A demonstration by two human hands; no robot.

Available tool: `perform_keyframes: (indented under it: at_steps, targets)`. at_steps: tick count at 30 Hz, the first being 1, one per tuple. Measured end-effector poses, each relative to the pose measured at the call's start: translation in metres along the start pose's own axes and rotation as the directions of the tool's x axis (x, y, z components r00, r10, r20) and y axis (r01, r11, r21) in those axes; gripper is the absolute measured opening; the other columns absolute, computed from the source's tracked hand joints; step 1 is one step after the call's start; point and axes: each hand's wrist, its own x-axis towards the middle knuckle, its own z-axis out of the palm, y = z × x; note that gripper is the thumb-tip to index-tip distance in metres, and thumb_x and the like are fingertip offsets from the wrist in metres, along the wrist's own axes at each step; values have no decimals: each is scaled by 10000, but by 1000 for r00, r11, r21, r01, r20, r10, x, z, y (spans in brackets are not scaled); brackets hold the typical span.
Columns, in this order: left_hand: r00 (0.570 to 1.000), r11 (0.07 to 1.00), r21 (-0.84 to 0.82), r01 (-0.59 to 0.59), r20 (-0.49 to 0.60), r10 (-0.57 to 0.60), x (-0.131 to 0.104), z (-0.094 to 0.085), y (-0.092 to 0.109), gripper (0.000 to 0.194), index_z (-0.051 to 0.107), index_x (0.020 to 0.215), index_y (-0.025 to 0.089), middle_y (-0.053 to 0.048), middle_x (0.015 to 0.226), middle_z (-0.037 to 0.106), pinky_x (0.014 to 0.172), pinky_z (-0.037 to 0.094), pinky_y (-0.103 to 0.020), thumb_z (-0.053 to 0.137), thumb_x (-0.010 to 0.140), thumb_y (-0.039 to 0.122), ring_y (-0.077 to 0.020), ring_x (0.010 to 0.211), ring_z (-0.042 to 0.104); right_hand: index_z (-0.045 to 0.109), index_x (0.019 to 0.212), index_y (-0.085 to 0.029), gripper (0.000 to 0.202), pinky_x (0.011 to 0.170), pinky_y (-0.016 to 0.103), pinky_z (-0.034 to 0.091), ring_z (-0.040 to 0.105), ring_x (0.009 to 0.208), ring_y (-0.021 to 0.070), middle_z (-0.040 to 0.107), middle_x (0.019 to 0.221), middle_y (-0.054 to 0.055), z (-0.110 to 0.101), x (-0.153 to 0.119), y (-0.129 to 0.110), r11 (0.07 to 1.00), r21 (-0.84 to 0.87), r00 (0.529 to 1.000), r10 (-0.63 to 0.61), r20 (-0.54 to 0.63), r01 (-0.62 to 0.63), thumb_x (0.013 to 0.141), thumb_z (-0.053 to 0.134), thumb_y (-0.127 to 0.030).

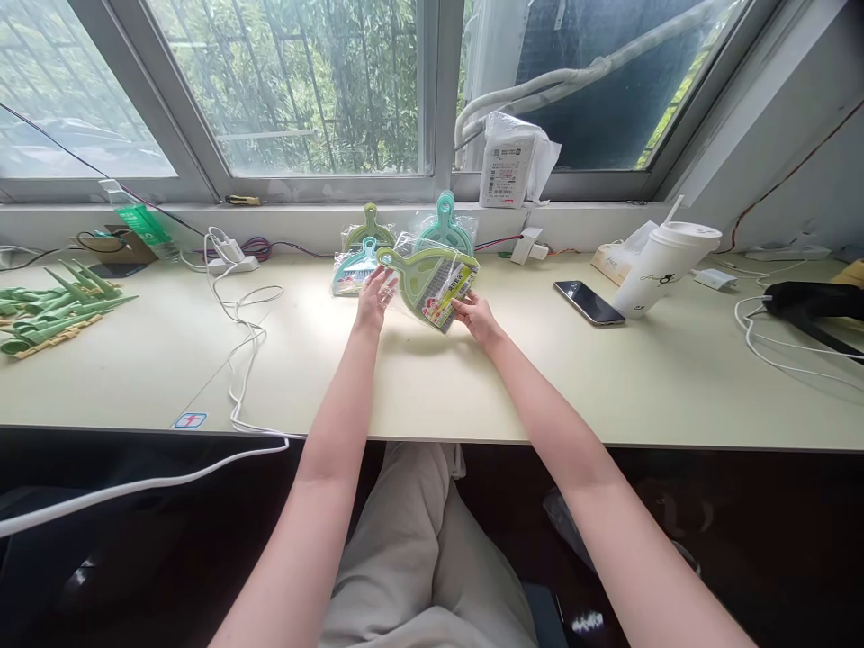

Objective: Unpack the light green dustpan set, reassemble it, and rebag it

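A green dustpan and brush set (425,283) in clear plastic wrap is held tilted over the desk, its handle toward the upper left and a printed label on its lower right. My left hand (373,299) grips the wrap by the handle end. The lower right corner is pinched in my right hand (474,315), thumb over the label. Close behind are more wrapped sets: a teal one (445,229), an olive green one (369,225) and a light blue one (355,268). The held set partly covers the teal one.
On the right are a phone (589,302), a white lidded cup (661,270) with a straw, and a tissue pack (617,259). White cables (247,337) cross the desk (432,396) on the left, near green plastic pieces (58,306). A wrapped box (511,166) stands on the sill.
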Motion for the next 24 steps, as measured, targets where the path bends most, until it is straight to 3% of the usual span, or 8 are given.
perform_keyframes:
  at_steps: [7, 10, 13, 18, 24]
  targets:
    - [999, 998, -49, -31, -45, 28, -4, 10, -4, 572, 585, 1257, 322, -2, 1466, 521, 1048, 461, -291, 723, 740, 121, -174, 1272, 573, 628, 958, -200, 292, 957, 450, 587, 732, 911, 208, 764, 910, 27, 4, 0, 2, 1000, 16, 1000, -5, -17, 5, 721, 795, -160]
    - [996, 989, -146, -30, -90, 17, -7, 14, -4, 626, 462, 1378, 320, -24, 1461, 522, 1015, 485, -269, 681, 813, 164, -147, 1227, 605, 622, 953, -200, 280, 952, 450, 591, 734, 917, 208, 761, 909, 25, 7, -2, 2, 1000, 21, 999, -15, -33, 16, 731, 789, -160]
    - [995, 976, -218, -10, -98, -12, -11, 18, -5, 556, 435, 1403, 269, -68, 1445, 532, 1000, 490, -248, 629, 882, 246, -146, 1235, 600, 617, 945, -206, 268, 955, 443, 591, 730, 934, 206, 758, 908, 16, 9, -3, 2, 999, 26, 998, -24, -52, 25, 739, 781, -159]
    - [997, 981, -182, 73, 21, -71, -20, 33, -13, 510, 487, 1388, 250, -59, 1347, 615, 1027, 494, -301, 611, 893, 250, -187, 1260, 581, 604, 932, -205, 255, 970, 427, 584, 722, 967, 210, 747, 902, 22, 10, -3, 0, 997, 45, 994, -57, -97, 62, 747, 777, -173]
    - [987, 989, -108, 98, 141, -83, -38, 63, -23, 451, 538, 1338, 212, -58, 1196, 701, 1041, 489, -354, 621, 895, 234, -211, 1184, 632, 595, 967, -206, 311, 972, 416, 580, 704, 1025, 219, 747, 958, 35, 14, -4, -2, 991, 79, 990, -98, -104, 106, 731, 796, -226]
